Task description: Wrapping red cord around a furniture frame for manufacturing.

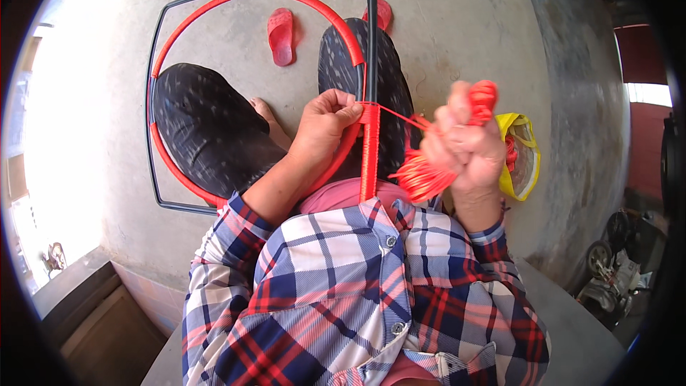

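A black frame [374, 43] with rounded corners and a round inner ring [321, 8] rests over my lap. Red cord covers several stretches of the ring and one part of the right side bar [369, 154]. My left hand [325, 127] pinches the ring where it meets that bar, at the upper end of the red wrapping. To the right, my right hand [463, 146] grips a bundle of red cord [423, 177], which sticks out above and below the fist. A taut strand [396, 114] runs from the bundle to the bar. The right hand is slightly blurred.
A yellow bag [530, 171] with red material inside stands on the floor beyond my right hand. Two red slippers lie ahead, one [281, 36] inside the frame's outline, the other [384, 14] by my right knee. A wheeled machine [607, 264] stands at far right.
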The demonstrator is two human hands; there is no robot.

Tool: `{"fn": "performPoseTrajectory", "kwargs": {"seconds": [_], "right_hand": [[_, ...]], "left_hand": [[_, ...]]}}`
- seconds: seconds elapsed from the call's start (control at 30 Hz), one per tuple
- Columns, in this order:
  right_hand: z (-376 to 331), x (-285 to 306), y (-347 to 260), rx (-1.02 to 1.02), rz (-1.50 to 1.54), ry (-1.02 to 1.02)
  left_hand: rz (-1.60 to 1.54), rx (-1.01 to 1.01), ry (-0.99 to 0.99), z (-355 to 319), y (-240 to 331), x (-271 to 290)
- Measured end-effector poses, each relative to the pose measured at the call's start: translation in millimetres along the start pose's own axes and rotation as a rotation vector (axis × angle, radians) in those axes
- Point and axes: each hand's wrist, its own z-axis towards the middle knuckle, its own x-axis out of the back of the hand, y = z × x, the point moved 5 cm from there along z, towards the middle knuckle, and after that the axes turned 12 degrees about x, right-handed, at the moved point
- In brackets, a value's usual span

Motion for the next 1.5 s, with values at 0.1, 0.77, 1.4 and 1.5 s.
{"fn": "performPoseTrajectory", "kwargs": {"seconds": [0.1, 0.77, 1.4, 1.5], "right_hand": [[-5.2, -33.4, 14.7, -0.217, -0.155, -0.003], [33.9, 70.8, 28.6, -0.013, -0.888, 0.075], [-16.2, 156.9, -124.3, 0.495, -0.158, 0.39], [-35.5, 211.0, -151.0, 0.488, -0.209, 0.311]], "left_hand": [[0.509, -0.352, 0.177, -16.6, 10.5, -23.7], [-0.017, -0.132, 0.171, -21.1, 17.5, -13.2], [0.132, -0.312, 0.127, -21.9, 28.8, -10.7], [0.08, -0.13, 0.067, -17.7, 27.9, -18.3]]}}
